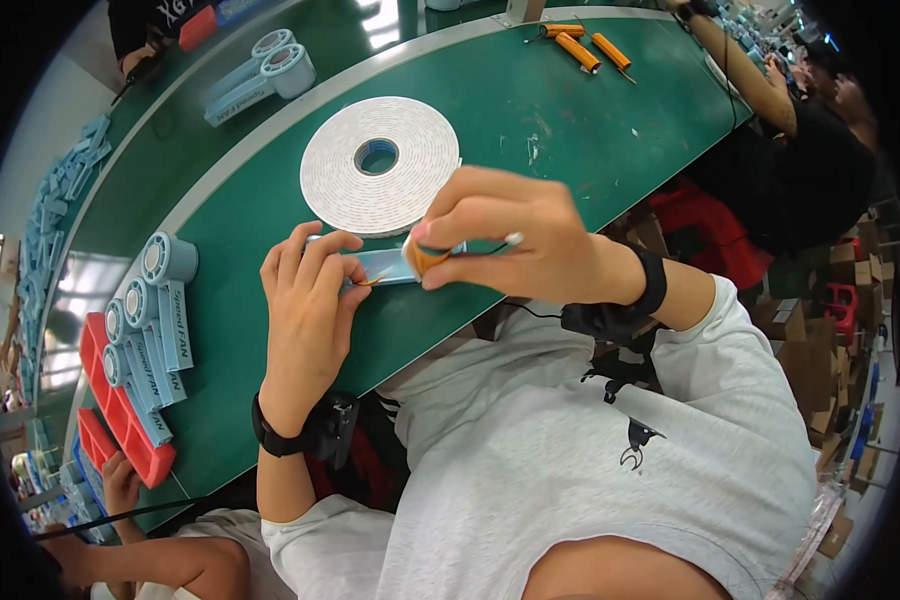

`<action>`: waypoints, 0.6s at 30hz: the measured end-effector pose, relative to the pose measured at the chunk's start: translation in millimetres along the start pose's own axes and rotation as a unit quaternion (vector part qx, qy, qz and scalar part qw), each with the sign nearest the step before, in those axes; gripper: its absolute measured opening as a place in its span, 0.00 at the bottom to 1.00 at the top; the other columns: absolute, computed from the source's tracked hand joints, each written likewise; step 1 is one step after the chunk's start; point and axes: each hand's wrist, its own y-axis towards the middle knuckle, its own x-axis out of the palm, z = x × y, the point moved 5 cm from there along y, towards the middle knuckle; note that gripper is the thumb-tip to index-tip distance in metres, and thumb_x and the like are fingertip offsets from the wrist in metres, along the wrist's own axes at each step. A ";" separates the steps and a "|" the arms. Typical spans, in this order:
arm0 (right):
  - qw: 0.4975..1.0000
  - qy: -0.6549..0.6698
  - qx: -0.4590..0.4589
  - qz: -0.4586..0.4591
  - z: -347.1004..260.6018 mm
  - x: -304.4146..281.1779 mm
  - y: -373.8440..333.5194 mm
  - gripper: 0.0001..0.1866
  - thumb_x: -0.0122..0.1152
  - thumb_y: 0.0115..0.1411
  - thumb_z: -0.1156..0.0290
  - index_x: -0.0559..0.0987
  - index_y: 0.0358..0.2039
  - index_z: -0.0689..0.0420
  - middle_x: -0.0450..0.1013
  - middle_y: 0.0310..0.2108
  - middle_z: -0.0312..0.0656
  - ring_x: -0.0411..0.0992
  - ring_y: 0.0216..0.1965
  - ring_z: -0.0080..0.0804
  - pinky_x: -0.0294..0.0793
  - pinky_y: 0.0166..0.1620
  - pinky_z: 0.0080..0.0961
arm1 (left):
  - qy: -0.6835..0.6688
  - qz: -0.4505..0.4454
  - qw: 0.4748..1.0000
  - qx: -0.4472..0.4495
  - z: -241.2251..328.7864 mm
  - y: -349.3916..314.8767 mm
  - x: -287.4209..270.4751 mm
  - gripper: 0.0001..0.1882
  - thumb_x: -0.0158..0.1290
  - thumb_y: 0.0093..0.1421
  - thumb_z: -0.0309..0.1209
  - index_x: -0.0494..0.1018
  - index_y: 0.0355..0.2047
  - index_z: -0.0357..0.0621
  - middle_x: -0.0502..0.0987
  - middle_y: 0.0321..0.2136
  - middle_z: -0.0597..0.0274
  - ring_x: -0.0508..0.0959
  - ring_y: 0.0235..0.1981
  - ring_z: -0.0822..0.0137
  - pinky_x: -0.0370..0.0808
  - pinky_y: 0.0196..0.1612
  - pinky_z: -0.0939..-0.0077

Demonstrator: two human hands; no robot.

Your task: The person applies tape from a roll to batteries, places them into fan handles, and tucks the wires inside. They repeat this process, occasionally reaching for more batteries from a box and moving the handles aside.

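Note:
My left hand point(308, 290) has its fingers closed on one end of a light-blue fan casing point(390, 264), with a thin wire at its fingertips. Between the thumb and fingers of my right hand point(515, 235) is an orange cylindrical battery point(430, 260) with a whitish patch at its end. The battery sits right over the casing; whether the two touch I cannot tell. Just beyond both hands, a large roll of white tape point(335, 180) lies flat on the green table point(510, 130).
Several orange batteries point(578, 52) lie at the far right of the table. Blue handheld fans point(175, 320) lean on a red tray point(120, 410) at the left. More fans point(288, 70) stand on the conveyor point(185, 125) beyond. Co-workers sit on both sides.

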 end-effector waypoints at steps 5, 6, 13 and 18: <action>0.997 -0.046 0.031 -0.052 1.2 4.7 -1.7 0.11 0.66 0.43 0.77 0.75 0.29 0.62 0.71 0.28 0.38 0.70 0.25 0.28 0.69 0.27 0.21 | -0.104 0.054 0.993 -0.012 -7.7 -3.2 2.8 0.07 0.49 0.50 0.19 0.64 0.29 0.39 0.71 0.40 0.59 0.65 0.50 0.53 0.58 0.52 0.63; 0.993 -0.070 0.045 -0.081 3.3 8.9 -3.9 0.10 0.64 0.44 0.77 0.75 0.28 0.62 0.71 0.28 0.39 0.70 0.25 0.30 0.69 0.27 0.22 | -0.119 0.064 0.991 -0.021 -8.8 -3.3 3.2 0.06 0.49 0.50 0.19 0.63 0.28 0.39 0.72 0.40 0.59 0.65 0.50 0.52 0.58 0.52 0.63; 0.959 -0.120 0.067 -0.250 14.8 27.0 15.1 0.07 0.60 0.46 0.77 0.73 0.26 0.63 0.70 0.27 0.43 0.70 0.27 0.37 0.68 0.29 0.28 | -0.198 0.074 0.971 -0.111 -8.2 -0.1 4.2 0.05 0.47 0.53 0.18 0.63 0.28 0.38 0.70 0.43 0.55 0.69 0.42 0.57 0.63 0.48 0.68; 0.885 -0.107 0.160 -0.424 40.8 47.9 25.1 0.09 0.58 0.47 0.75 0.71 0.29 0.63 0.69 0.27 0.45 0.70 0.30 0.40 0.68 0.30 0.31 | -0.396 0.103 0.887 -0.216 -18.7 -1.0 8.3 0.03 0.44 0.54 0.16 0.62 0.28 0.36 0.69 0.44 0.53 0.68 0.39 0.58 0.66 0.44 0.71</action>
